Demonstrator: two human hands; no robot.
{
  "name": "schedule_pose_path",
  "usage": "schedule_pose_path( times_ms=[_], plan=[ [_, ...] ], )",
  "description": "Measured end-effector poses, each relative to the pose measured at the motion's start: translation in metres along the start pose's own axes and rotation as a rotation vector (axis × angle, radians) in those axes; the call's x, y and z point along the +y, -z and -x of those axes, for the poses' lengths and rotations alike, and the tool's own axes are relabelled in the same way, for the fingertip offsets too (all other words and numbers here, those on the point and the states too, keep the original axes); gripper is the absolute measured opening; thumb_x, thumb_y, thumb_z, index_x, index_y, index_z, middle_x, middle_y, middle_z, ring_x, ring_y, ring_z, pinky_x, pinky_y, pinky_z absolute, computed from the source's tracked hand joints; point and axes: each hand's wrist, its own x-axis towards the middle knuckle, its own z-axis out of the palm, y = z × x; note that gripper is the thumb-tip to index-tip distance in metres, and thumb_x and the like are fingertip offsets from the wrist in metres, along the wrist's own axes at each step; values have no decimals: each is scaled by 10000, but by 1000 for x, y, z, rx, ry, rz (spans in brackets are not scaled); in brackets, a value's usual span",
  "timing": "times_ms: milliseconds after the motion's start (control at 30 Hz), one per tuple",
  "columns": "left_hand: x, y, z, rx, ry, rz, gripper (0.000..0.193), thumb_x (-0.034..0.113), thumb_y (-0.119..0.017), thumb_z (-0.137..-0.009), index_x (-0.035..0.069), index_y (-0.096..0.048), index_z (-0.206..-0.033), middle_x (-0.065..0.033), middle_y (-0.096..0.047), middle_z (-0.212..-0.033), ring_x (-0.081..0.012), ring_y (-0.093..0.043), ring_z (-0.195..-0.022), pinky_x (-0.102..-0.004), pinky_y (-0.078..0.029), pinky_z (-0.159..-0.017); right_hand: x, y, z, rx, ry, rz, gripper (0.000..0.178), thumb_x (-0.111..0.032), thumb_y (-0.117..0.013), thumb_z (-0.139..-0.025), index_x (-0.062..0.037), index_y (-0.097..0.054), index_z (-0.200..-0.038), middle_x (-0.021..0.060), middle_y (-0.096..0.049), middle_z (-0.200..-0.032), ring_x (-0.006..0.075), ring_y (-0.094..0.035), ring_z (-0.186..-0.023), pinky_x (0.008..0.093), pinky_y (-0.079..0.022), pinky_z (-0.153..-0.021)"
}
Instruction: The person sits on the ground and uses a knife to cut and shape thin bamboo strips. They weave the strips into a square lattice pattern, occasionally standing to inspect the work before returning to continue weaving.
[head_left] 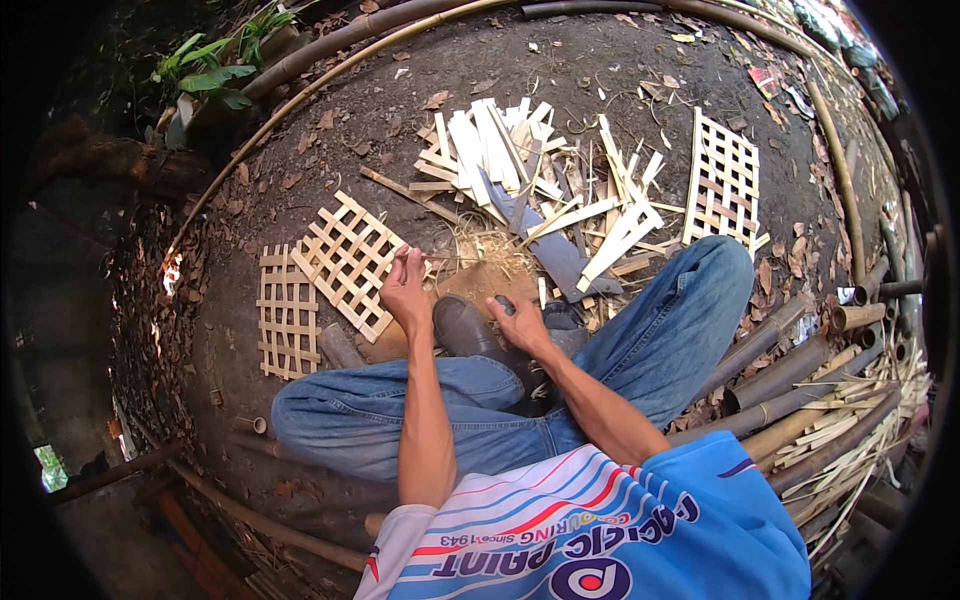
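Note:
My left hand [404, 292] is closed in a pinch beside a woven bamboo lattice panel [349, 262]. A thin, narrow piece seems to run rightward from its fingertips, too fine to name. My right hand [522, 326] is closed near my shoes, with a small dark object [505, 305] at its thumb and fingers; its kind is unclear. Between the hands lies a brown board [487, 284] with pale shavings [488, 246] behind it. A second lattice panel [288, 312] lies at the far left, partly under the first.
Beyond my feet is a pile of pale bamboo strips [490, 145], with a dark grey cloth-like sheet [560, 255] across it. A third lattice panel [722, 185] lies at the right. Bamboo poles [770, 355] and thin slivers [850, 425] crowd my right side. Leaves litter the soil.

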Motion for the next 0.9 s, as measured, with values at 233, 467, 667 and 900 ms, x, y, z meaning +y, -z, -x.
schedule_pose_path(
  times_ms=[233, 467, 667, 900],
  plan=[
    [1, -4, 6, -16, -1, 4, 296, 97, -665, -967, -70, -639, -1210, -61, -676, -1003, -126, -658, -911, -255, -560, -825, 12, 4, -3, 13, -89, 53, 554, -473, -616, -937, 57, -680, -1086, 207, -682, -731, 288, -708, -659, 409, -548, -646],
    [0, -2, 0, -52, -44, -7, 350, 152, -611, -1007, -35, -596, -1302, -43, -681, -994, -98, -635, -917, -260, -533, -837, 40, -4, -24, 128, 29, 257, 626, -530, -621, -896, 55, -678, -1112, 332, -676, -1003, 454, -655, -1023, 485, -499, -911],
    [-3, 6, 2, -89, -16, 12, 415, 173, -448, -1069, -32, -439, -1430, -125, -639, -1207, -214, -638, -1098, -364, -543, -930, 50, -7, -21, 235, 31, 495, 606, -517, -664, -873, 33, -672, -1129, 289, -695, -985, 458, -657, -1001, 492, -508, -893],
    [2, 17, -2, -99, 70, -4, 414, 194, -453, -1068, -12, -424, -1426, -146, -592, -1315, -279, -622, -1163, -409, -522, -988, -5, 7, -10, -20, 240, 216, 413, -373, -710, -892, -16, -673, -1098, 116, -686, -941, 247, -652, -909, 375, -510, -847]
  ],
)
